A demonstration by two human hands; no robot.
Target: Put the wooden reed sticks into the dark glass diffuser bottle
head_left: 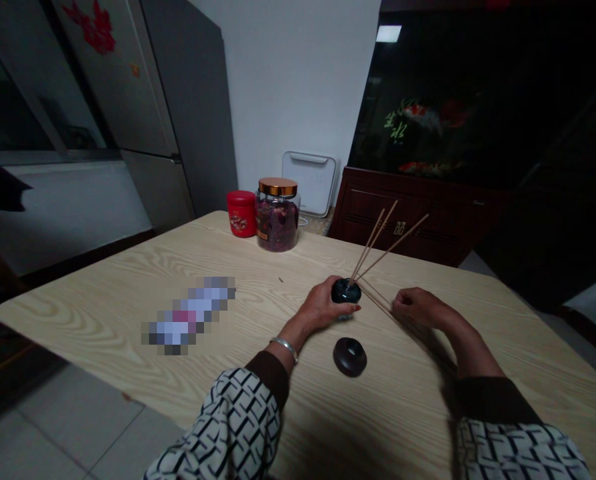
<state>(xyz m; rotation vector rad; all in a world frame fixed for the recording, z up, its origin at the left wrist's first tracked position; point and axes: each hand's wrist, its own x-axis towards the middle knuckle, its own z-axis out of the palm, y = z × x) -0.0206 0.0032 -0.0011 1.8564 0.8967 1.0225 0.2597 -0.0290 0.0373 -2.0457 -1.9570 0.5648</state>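
Note:
My left hand (pixel 325 307) is wrapped around a small, dark, round glass reed diffuser bottle (pixel 346 291) standing on the table. Several thin brown reed sticks (pixel 373 243) rise from its mouth, leaning up and to the right. To the right of the bottle, my right hand (pixel 418 307) is closed in a pinch, at the end of a thin reed stick (pixel 378 299) that slants down from near the bottle's mouth. Its fingertips are partly hidden. In front of the bottle, a dark ring-shaped lid (pixel 350 357) lies on the tabletop, apart from both hands.
The pale wood-grain table (pixel 258 320) holds a blurred-out object (pixel 191 315) at left. Toward the far edge stand a red canister (pixel 242 214) and a glass jar (pixel 278 217) with a copper-coloured lid. Behind are a white panel (pixel 309 181), a refrigerator (pixel 178 107) and a dark fish tank (pixel 428 113).

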